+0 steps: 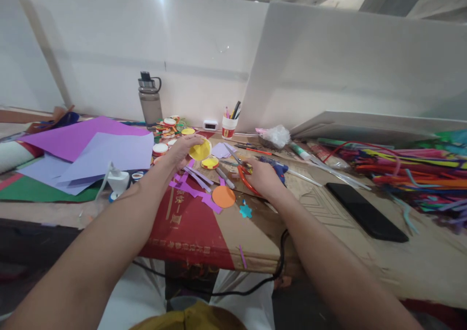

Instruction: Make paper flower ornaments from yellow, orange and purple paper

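Observation:
My left hand (pixel 185 150) holds a round yellow disc (pixel 200 150) upright by its edge, over the middle of the table. To the right, my right hand (pixel 260 175) is closed on orange-handled scissors (pixel 249 181), whose blades point up and to the left. Another yellow disc with a red and white rim (pixel 210 163) lies between the hands. Nearer to me are an orange paper circle (pixel 224 196), a teal flower-shaped cutout (pixel 245 210) and purple paper scraps (pixel 193 190).
Purple and lilac sheets (pixel 109 157) cover the left side, with a bottle (pixel 150 101) behind. A paper cup of pens (pixel 229 126) stands at the back. On the right lie a black phone (pixel 366 211) and colourful fuzzy stems (pixel 412 174). A black cable (pixel 251 289) hangs at the front.

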Tool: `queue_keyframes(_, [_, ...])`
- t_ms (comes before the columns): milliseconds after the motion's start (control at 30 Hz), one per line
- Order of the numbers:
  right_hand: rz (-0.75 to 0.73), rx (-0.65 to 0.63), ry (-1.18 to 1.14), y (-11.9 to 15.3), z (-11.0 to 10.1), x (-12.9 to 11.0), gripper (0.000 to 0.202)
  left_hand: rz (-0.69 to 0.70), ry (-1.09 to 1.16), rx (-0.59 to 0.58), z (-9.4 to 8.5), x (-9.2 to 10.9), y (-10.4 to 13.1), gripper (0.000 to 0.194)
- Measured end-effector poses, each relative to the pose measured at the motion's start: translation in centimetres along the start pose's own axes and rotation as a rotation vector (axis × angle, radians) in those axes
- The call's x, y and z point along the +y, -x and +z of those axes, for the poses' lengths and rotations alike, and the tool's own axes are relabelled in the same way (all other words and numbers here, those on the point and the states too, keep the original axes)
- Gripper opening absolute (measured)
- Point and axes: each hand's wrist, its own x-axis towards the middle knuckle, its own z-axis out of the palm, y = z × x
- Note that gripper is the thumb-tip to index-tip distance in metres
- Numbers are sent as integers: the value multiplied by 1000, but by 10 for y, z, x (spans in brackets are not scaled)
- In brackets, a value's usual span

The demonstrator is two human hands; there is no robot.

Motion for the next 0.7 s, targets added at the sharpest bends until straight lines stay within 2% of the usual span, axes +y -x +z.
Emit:
queue_keyframes(200, [41,-40,92,-1,6,1,42,-20,-26,-28,12,-10,2,25])
queue_keyframes(367, [-33,-112,158,0,5,0,33,-3,-75,-18,23,-8,10,25])
queue_keyframes(467, [-129,23,123,1,2,-2,25,15,-154,-51,29,-9,14,26])
queue_keyframes(600, [-296,298,-248,2,1,-11,24,56,-291,-114,38,-9,22,28])
queue_keyframes(700, [-383,353,-431,5,2,-18,24,124,-447,-166,44,-7,28,28])
